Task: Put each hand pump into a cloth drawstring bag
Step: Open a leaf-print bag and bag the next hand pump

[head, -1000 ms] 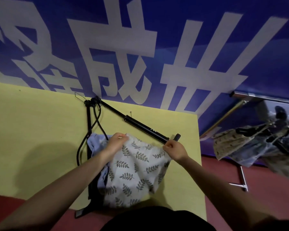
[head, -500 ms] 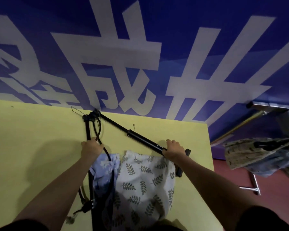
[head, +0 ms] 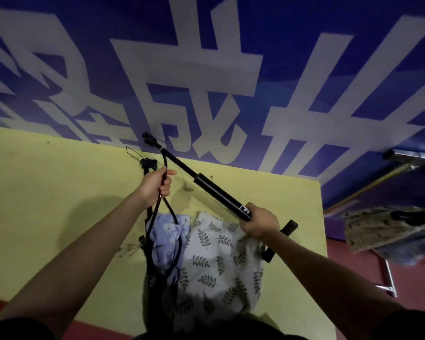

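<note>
Head view, nearest ground first: a white cloth drawstring bag printed with grey-green leaf sprigs [head: 216, 263] lies on the yellow table top [head: 59, 204] at the near edge, its mouth turned away from the person. Just beside it on the left, touching it, lies a pale blue floral cloth bag [head: 166, 239]. A second black pump [head: 148, 224] lies along the left side of the blue bag, long axis running near to far, its head [head: 148, 164] at the far end; much of its length is hidden by cloth.

Right hand [head: 259, 223]: clenched round the lower end of a long black cylindrical hand pump [head: 219, 192], above the far right corner of the leaf-print bag. The black T-handle [head: 284, 238] shows just behind the wrist. The pump is raised off the table, long axis diagonal, rising from lower right to upper left. A thinner black rod continues from the barrel, its nozzle tip [head: 148, 138] pointing away to the upper left, over the table's far edge.

Left hand [head: 156, 186]: curled round a thin black rubber hose [head: 166, 209], which hangs in a loop down onto the blue bag.

Beyond the table stands a blue banner with large white characters [head: 206, 69]. At far right more patterned cloth bags [head: 390, 231] are blurred
</note>
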`<act>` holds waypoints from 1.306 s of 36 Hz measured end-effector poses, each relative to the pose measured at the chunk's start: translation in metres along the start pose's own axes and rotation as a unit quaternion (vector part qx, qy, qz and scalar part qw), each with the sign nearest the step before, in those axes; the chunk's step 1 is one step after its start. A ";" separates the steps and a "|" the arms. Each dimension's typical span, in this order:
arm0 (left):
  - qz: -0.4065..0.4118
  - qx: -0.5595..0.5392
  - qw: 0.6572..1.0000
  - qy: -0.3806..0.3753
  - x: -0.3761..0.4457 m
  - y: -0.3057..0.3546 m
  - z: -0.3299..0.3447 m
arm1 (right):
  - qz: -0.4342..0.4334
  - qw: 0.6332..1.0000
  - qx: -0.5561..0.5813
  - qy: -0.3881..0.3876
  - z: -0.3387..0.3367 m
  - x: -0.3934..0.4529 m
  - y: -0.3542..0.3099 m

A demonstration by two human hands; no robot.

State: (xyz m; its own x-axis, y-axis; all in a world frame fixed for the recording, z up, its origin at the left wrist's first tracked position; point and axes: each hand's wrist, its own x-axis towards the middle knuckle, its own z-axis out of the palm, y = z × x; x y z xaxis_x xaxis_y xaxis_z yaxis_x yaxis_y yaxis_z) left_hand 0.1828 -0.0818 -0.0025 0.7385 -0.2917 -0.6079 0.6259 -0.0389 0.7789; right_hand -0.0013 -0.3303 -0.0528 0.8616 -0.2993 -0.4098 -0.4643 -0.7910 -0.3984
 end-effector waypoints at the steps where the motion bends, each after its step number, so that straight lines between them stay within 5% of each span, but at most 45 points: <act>1: 0.013 -0.011 1.000 -0.023 -0.010 0.006 0.006 | -0.011 0.999 0.025 0.016 -0.002 -0.006 -0.002; 5: 0.091 -0.018 0.995 -0.045 -0.044 0.020 0.029 | -0.048 0.988 0.146 0.031 -0.007 -0.031 -0.010; 12: 0.167 -0.017 0.984 0.056 -0.062 0.029 0.032 | -0.100 0.943 0.315 0.025 -0.016 -0.068 -0.022; 28: 0.274 0.118 0.912 0.281 -0.098 0.068 -0.026 | -0.119 0.941 0.317 0.007 0.006 -0.116 -0.011; 47: 0.318 0.132 0.916 0.206 -0.120 0.090 -0.017 | -0.136 0.963 0.233 -0.003 0.039 -0.126 -0.017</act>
State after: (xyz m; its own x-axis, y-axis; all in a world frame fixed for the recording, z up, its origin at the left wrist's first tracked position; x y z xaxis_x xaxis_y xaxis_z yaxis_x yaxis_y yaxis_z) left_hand 0.1549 -0.0341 0.1381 0.9987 0.0475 0.0178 -0.0063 -0.2324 0.9726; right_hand -0.1102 -0.2584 -0.0264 0.9641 -0.1105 -0.2416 -0.2635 -0.5135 -0.8166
